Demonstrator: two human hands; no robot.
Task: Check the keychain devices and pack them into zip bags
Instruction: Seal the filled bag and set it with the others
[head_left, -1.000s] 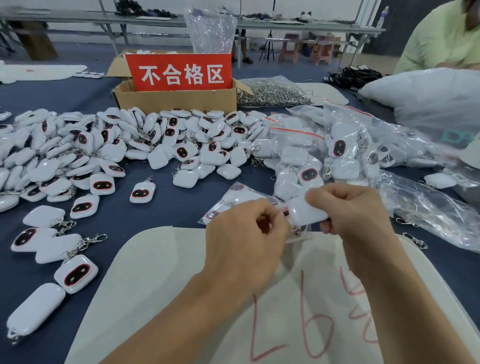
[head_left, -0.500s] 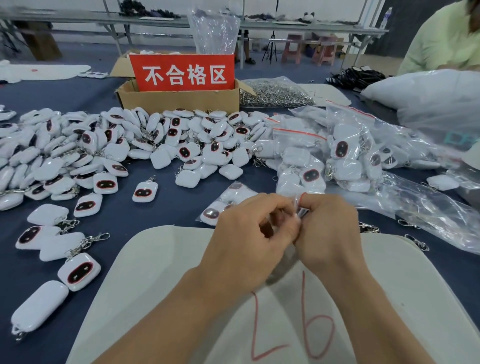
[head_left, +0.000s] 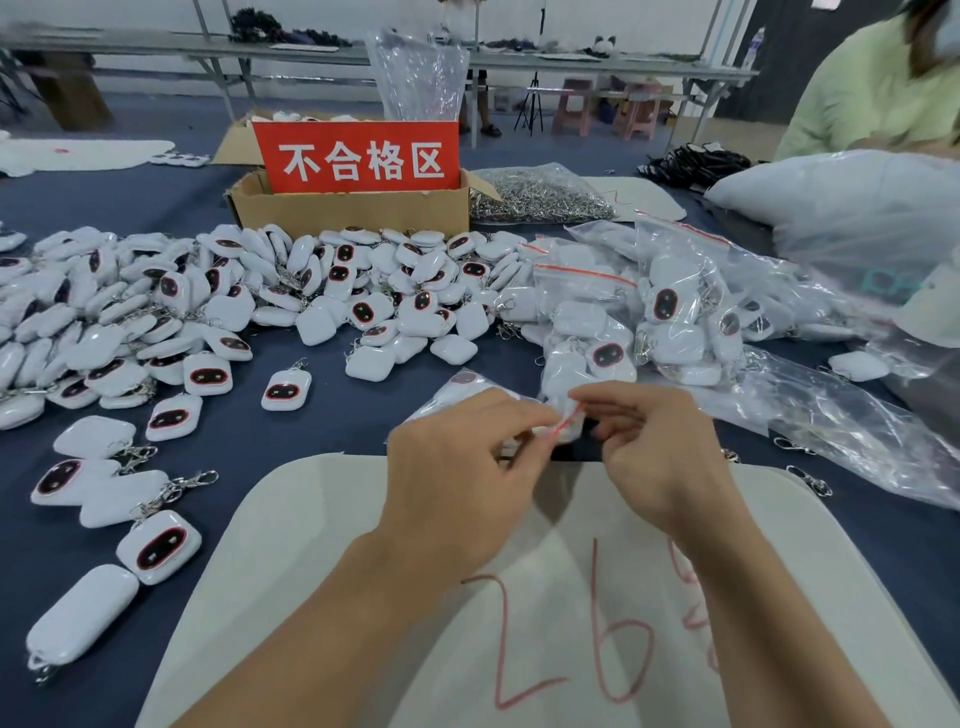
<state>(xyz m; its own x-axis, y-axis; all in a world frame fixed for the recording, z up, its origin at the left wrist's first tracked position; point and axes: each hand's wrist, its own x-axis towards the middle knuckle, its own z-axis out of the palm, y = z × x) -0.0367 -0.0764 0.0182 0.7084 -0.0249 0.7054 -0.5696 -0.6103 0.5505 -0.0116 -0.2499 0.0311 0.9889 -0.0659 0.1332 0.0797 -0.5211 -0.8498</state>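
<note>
Over the near edge of the pale mat (head_left: 322, 530), both hands are working one small zip bag (head_left: 563, 423). The left hand (head_left: 462, 483) pinches one side of the bag's red-striped mouth between thumb and fingertips, the right hand (head_left: 654, 447) pinches the other side, and the two sets of fingers nearly touch. Held that tight and close, I'd say the seal is being pressed along its strip, though whether it's being opened or closed I can't tell from here. A white keychain device seems to sit inside, mostly hidden behind the fingers.

Look how the bench is arranged! Loose keychain devices (head_left: 218, 312) are heaped to the left, within easy reach of the left hand. Filled zip bags (head_left: 639, 317) pile up to the right, so finished ones likely get tossed that way. Straight ahead stands a cardboard box (head_left: 353, 210) with a red sign (head_left: 358, 158), probably for rejects. A flat bag (head_left: 457, 389) lies just beyond the left knuckles, touching the table (head_left: 332, 431). Plenty unpacked yet: this job looks far from finished.
</note>
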